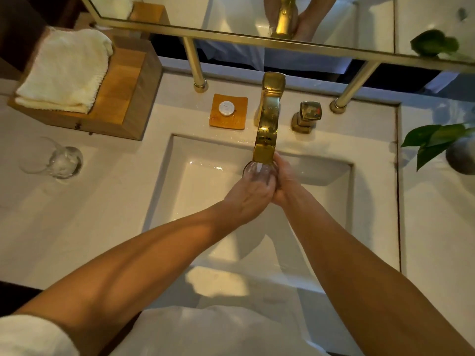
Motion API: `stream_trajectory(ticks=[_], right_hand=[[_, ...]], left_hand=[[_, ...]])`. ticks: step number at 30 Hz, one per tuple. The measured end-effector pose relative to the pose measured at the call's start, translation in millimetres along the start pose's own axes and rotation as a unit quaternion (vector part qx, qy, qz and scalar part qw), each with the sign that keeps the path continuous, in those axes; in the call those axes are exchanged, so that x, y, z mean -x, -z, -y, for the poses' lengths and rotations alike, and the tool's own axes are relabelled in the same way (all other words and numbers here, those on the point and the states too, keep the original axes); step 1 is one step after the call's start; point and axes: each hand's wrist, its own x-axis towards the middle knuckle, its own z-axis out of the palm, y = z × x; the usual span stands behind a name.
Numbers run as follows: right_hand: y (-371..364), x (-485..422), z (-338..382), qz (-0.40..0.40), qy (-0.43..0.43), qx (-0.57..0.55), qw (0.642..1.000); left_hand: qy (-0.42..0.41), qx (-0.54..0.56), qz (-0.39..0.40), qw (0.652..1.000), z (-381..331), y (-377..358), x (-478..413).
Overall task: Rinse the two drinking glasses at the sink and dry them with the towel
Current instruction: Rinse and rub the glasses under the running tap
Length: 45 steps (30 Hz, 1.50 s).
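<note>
The left hand is gripping the glass from its near left side, with the fingers curling around the wall. The right hand is closing on the opposite side, its fingers pressing against the glass at the right. Both hands are holding the glass over the sink, directly below the outlet of the spout. The round rim is showing toward the camera, so the long axis is judged to be running roughly upright, with the mouth facing the outlet. Whether water is flowing cannot be told. The second glass is sitting on the counter to the left of the sink, well apart from both hands. Whether it is standing upright or lying over cannot be told. The towel is lying folded on a wooden tray behind the second glass, at the far left. Both items are lying to the left of the grip, so the left arm is the nearer one. The coming reach is judged to be calling for the left hand, with the right hand retaining the rinsed glass.
</note>
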Motion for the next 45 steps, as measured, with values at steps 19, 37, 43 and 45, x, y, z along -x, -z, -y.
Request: stream_trajectory(ticks=[19,37,43,45], right_hand=[[-5.1,6.7,-7.4,-0.029,-0.053,-0.035,0.998],[-3.3,2.0,-6.7,-0.044,-0.077,-0.012,0.996],[-2.5,1.5,-10.1,-0.045,-0.093,-0.017,0.994],[-1.4,1.0,-8.3,-0.038,-0.083,-0.015,0.996]], left_hand=[[-0.044,-0.014,0.024,0.999,10.4,6.6,0.8],[-0.039,0.016,-0.008,0.999,9.3,7.6,0.2],[-0.053,0.107,0.005,0.993,13.1,3.3,-0.6],[-0.055,0.065,-0.020,0.996,13.5,0.1,0.5]])
